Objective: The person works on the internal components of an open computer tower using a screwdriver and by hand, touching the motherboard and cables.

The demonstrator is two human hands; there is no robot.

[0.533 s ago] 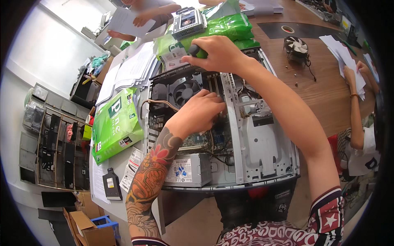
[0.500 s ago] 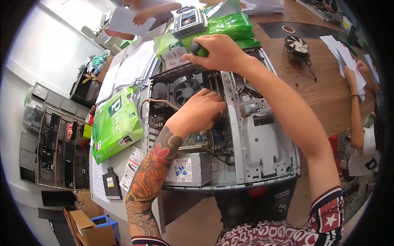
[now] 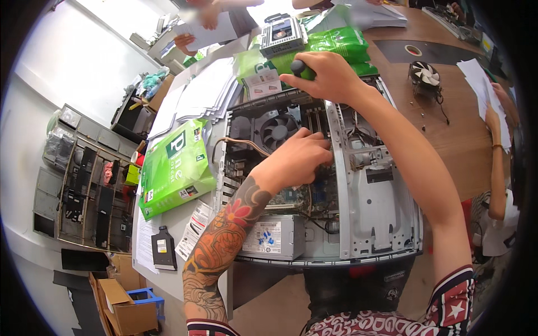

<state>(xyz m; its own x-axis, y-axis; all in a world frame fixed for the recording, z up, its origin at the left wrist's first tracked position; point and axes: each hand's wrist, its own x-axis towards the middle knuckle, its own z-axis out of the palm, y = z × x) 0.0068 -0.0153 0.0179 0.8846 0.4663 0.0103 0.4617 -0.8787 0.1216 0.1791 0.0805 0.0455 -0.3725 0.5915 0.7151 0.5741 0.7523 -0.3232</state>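
An opened desktop computer case (image 3: 386, 224) lies flat in front of me. My left hand (image 3: 294, 159) reaches down into it over the circuit board, fingers bent together; the fingertips and anything they grip are hidden. Above the far edge of the case, my right hand (image 3: 333, 78) is closed round a screwdriver (image 3: 302, 69) with a black and green handle; its shaft is not visible. Inside the case, a black fan (image 3: 278, 131) sits beyond my left hand, and a silver power supply (image 3: 276, 238) is at the near side. A metal rail (image 3: 339, 185) runs between my hands.
Green paper packs (image 3: 178, 168) and stacked sheets (image 3: 210, 89) lie at left, near a black drive-like part (image 3: 163, 249). A metal drive unit (image 3: 282, 36) rests beyond the case. At right are a cooler fan (image 3: 425, 78), loose screws, a tape roll (image 3: 413, 50) and other people's hands holding papers.
The whole view has shifted, so the case and both hands appear farther right. My right hand still grips the screwdriver, and my left hand stays inside the case.
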